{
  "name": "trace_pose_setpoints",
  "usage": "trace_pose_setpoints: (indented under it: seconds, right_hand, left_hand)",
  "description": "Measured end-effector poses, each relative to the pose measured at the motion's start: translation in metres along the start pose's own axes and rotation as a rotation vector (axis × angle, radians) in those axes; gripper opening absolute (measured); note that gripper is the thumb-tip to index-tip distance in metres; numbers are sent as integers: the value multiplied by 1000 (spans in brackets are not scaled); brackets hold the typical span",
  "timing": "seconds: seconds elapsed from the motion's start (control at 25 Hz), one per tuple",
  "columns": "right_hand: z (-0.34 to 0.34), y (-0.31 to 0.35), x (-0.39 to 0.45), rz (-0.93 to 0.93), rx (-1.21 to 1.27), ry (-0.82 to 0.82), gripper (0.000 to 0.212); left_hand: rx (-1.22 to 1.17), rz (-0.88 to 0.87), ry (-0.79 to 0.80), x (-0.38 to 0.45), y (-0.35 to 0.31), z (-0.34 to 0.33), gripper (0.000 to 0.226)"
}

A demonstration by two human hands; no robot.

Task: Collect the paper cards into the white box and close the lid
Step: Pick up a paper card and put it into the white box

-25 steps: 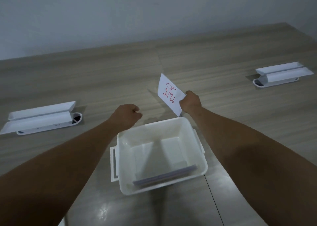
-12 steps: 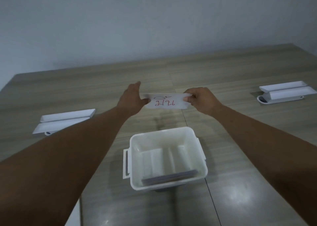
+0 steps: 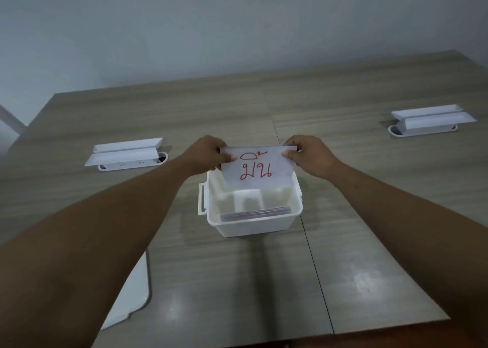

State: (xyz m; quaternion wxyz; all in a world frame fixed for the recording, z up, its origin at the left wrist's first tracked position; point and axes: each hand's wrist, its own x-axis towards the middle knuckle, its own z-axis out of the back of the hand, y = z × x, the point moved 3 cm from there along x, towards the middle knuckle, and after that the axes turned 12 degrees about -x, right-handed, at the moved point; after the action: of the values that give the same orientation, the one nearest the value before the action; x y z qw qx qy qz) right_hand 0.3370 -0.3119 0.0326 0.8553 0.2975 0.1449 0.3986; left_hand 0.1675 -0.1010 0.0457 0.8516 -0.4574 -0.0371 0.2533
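A white paper card (image 3: 257, 167) with red handwriting hangs upright over the far edge of the open white box (image 3: 250, 225). My left hand (image 3: 208, 153) pinches its top left corner and my right hand (image 3: 309, 156) pinches its top right corner. The card's lower edge dips just inside the box. A stack of cards (image 3: 256, 212) leans against the box's near wall. The white lid (image 3: 129, 292) lies on the table at the lower left, partly hidden by my left forearm.
The box stands on a wooden table (image 3: 343, 215). Two white cable-port covers stand raised: the left cover (image 3: 126, 153) and the right cover (image 3: 433, 119). A grey wall runs behind the table's far edge.
A second ago only my right hand held the card, tilted. My left hand then took the other corner, and both hands turned the card upright and brought it over the box.
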Motion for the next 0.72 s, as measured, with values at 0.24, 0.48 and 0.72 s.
trace_pose_setpoints:
  seconds: [0.24, 0.48, 0.72]
  right_hand:
    - [-57, -21, -26, 24, -259, 259, 27]
    - [-81, -34, -39, 64, -404, 403, 35]
    - [-91, -34, -39, 63, -503, 477, 34]
  left_hand:
    - [78, 187, 152, -31, 58, -37, 40]
    - [290, 237, 260, -38, 85, -67, 41]
    - [401, 229, 298, -40, 95, -75, 38]
